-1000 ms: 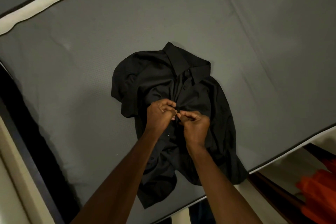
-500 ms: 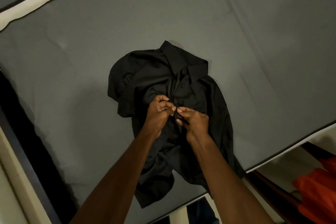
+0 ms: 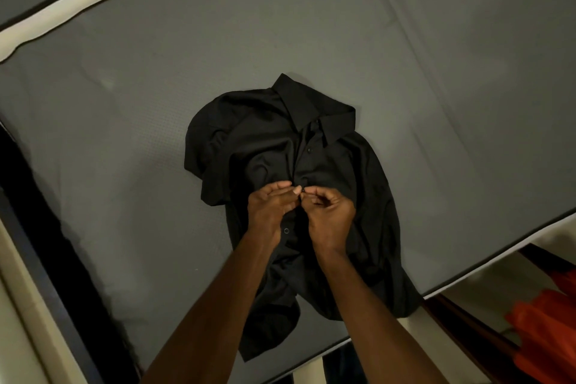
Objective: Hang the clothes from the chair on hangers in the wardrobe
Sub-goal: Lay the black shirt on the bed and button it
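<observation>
While the shirt (image 3: 280,171) lies front-up on the grey mattress (image 3: 131,140), near its 5 o'clock edge with the collar (image 3: 314,109) pointing toward 12 o'clock, both hands work at the front strip of buttons, roughly mid-chest. Left hand (image 3: 271,212): fingers curled, thumb and fingertips pinching the fabric edge at the strip. Right hand (image 3: 330,215): fingers likewise curled, pinching the opposite edge, tips almost touching the left's. Whether a button is going in or coming out cannot be told from here. One button (image 3: 310,150) shows above the hands, another (image 3: 286,230) below, at 6 o'clock of the left hand.

Judgement: the garment is spread flat so the front stays still and both hands are free for the fiddly fastening; the lower hem (image 3: 268,337) is rumpled and hangs toward the mattress edge. No hanger or wardrobe in view, so hanging is not yet done.

Outward: pale bed frame (image 3: 62,6) at 11 o'clock; orange cloth (image 3: 545,330) at 4 o'clock, beyond the mattress, well apart from the shirt.
</observation>
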A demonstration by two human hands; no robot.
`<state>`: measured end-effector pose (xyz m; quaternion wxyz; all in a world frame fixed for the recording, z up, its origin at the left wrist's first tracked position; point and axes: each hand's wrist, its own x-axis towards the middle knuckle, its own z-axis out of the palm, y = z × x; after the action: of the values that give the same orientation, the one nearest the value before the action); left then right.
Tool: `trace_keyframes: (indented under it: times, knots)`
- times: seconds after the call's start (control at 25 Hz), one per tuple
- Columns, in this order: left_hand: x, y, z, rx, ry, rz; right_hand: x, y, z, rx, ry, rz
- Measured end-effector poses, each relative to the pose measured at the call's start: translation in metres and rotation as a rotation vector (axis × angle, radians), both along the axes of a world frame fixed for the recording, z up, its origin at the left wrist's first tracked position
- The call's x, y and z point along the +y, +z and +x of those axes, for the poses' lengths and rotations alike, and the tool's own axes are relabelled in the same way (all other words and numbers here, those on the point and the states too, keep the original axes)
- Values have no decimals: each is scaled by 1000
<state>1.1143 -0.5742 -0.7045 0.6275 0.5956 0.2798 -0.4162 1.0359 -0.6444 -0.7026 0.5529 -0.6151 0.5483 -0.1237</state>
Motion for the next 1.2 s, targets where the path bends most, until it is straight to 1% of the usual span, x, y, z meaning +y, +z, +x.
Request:
trace_keyframes:
  times: [0.12,0.28,0.36,0.48,0.56,0.68,0.8,0.88,0.96,1.08,1.16,1.2]
  knots:
    - [1,-3,6,62,-53,0,-2,-4,-2,29,47,-64]
    - [-1,-5,12,98,-82,0,1,-3,-2,40,31,-59]
    - [-2,-5,16,123,-112,-10,0,-1,-1,-17,-7,24]
    - [1,-2,24,171,-132,-61,-9,6,0,-163,-137,319]
    - [5,-3,28,151,-158,-77,-13,7,1,-198,-180,448]
    - [5,-4,27,103,-169,-101,-14,9,4,-200,-238,485]
    - [-2,-4,24,26,-237,-46,-12,8,3,-202,-347,529]
    - [-4,-2,23,25,-261,-35,-11,8,2,-193,-398,560]
    - [-3,-3,27,89,-235,-31,-11,7,4,-162,-345,516]
    - [-3,-7,35,194,-211,16,-11,5,8,-110,-86,266]
    - [0,-8,36,197,-266,33,-6,0,7,-65,31,149]
    - [1,-7,35,181,-297,39,-4,-2,5,-41,53,129]
